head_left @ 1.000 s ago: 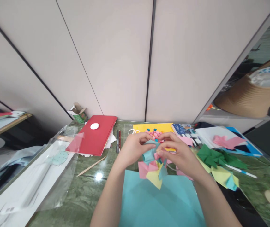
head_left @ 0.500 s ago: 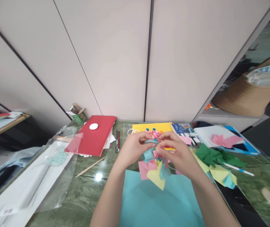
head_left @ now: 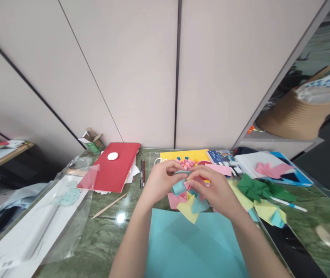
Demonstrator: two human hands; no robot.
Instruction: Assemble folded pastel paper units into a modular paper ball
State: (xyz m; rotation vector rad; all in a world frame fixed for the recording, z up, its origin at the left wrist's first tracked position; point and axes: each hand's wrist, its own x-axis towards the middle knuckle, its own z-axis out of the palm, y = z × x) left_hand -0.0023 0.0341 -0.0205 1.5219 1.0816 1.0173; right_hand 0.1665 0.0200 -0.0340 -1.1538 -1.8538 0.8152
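Note:
My left hand (head_left: 160, 180) and my right hand (head_left: 213, 190) meet above the green marble table (head_left: 107, 235), both pinching a folded paper piece (head_left: 188, 199) made of pink, yellow and light blue flaps. The fingers of both hands are closed on its top part; the flaps hang down below them. Under my forearms lies a large light blue paper sheet (head_left: 188, 247).
A red folder (head_left: 111, 172) with a white oval object (head_left: 112, 156) lies at the left, two pens (head_left: 142, 173) and a wooden stick (head_left: 109, 205) beside it. A clear plastic bag (head_left: 46, 220) lies further left. Yellow paper (head_left: 182, 155), green folded papers (head_left: 257, 188) and pink scraps lie behind and to the right.
My hands have drifted slightly left and down in the view, turning the folded paper piece; the yellow flap has swung from lower right to lower left. Grip stays the same.

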